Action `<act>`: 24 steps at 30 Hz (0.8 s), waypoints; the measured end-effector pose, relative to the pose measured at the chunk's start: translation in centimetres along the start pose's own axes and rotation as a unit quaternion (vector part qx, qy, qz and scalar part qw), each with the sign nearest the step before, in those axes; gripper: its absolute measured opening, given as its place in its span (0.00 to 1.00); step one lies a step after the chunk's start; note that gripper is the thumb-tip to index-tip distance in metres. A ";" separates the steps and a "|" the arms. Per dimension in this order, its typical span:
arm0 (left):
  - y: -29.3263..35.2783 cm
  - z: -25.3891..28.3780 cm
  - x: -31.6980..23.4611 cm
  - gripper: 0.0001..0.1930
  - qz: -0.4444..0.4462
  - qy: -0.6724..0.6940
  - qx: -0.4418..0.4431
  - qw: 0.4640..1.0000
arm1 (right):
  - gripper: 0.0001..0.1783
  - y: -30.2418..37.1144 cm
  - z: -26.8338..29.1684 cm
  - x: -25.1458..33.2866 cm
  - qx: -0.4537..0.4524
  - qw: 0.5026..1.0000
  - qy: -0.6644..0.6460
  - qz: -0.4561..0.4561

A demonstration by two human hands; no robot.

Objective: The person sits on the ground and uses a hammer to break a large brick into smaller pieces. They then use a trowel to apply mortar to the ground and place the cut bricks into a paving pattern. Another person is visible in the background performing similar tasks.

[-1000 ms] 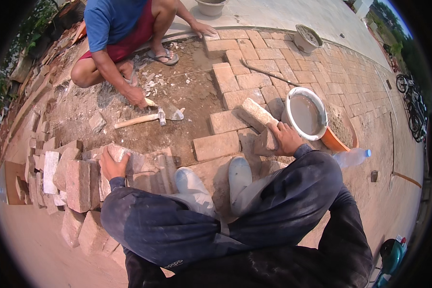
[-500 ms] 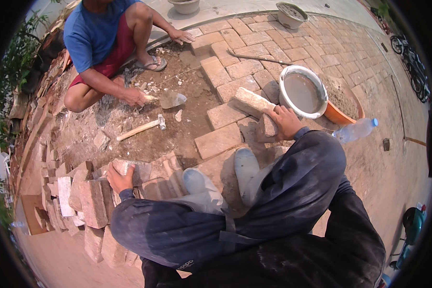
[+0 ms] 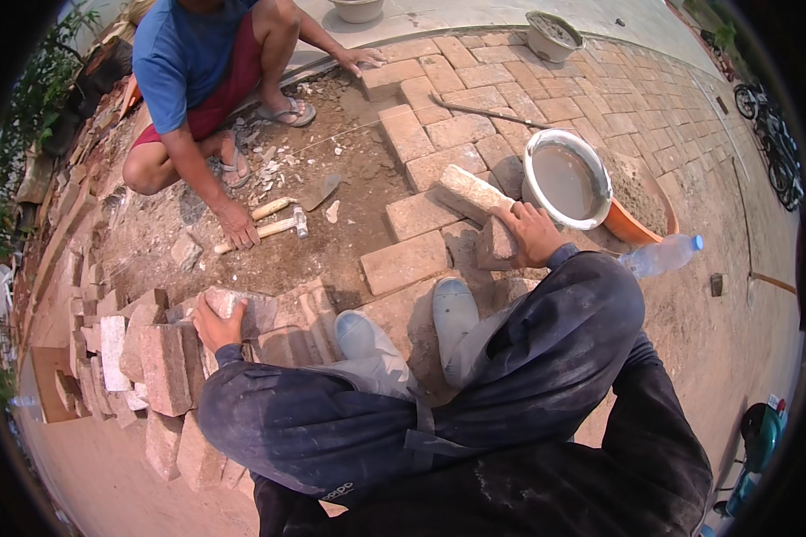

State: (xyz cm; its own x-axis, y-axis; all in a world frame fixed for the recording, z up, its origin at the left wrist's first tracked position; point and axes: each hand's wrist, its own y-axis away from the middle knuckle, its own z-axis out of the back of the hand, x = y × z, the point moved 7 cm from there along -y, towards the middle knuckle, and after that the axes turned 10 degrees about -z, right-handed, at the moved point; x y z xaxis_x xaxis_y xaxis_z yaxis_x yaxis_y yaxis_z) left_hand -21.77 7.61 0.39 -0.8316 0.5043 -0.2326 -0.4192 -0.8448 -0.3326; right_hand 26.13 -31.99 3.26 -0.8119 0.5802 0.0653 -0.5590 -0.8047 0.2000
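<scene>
Lying just forward-left of the nearer right hand (image 3: 535, 234), the pale brick (image 3: 473, 191) is slanted lengthwise away, while a reddish brick (image 3: 494, 246) is touched by that hand and a piled brick (image 3: 258, 314) by the left hand (image 3: 217, 325), any firm grasp being unclear.

Ground (image 3: 338, 246) bears stacked blocks (image 3: 166, 371), hammer (image 3: 301, 223), trowel (image 3: 321, 192) and pale chips (image 3: 261, 159); adjoining laid paving (image 3: 462, 132) bears dark rod (image 3: 493, 113) and grey tub (image 3: 552, 45).
</scene>
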 end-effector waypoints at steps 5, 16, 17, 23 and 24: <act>0.0 -0.2 0.6 0.48 -0.013 -0.005 -0.018 1.000 | 0.59 0.1 0.3 0.3 0.002 1.000 -0.006 -0.004; 0.1 -0.3 0.5 0.49 -0.008 -0.007 -0.013 1.000 | 0.58 0.2 0.4 0.4 0.004 1.000 -0.015 -0.011; 0.1 -0.3 0.5 0.49 -0.005 -0.006 -0.009 1.000 | 0.59 0.2 0.4 0.3 0.004 1.000 -0.016 -0.011; 0.0 -0.4 0.5 0.48 -0.010 -0.005 -0.010 1.000 | 0.59 0.2 0.3 0.2 -0.002 1.000 -0.014 -0.009; 0.0 -0.4 0.6 0.48 -0.009 -0.007 -0.010 1.000 | 0.59 0.2 0.3 0.2 -0.004 1.000 -0.013 -0.010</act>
State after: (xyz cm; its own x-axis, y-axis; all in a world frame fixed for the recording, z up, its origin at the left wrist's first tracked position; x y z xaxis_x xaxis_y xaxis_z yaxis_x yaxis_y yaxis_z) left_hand -22.13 7.98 -0.13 -0.8297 0.5159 -0.2131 -0.4262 -0.8321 -0.3549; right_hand 25.88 -31.97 3.64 -0.7957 0.5994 0.0865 -0.5767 -0.7935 0.1942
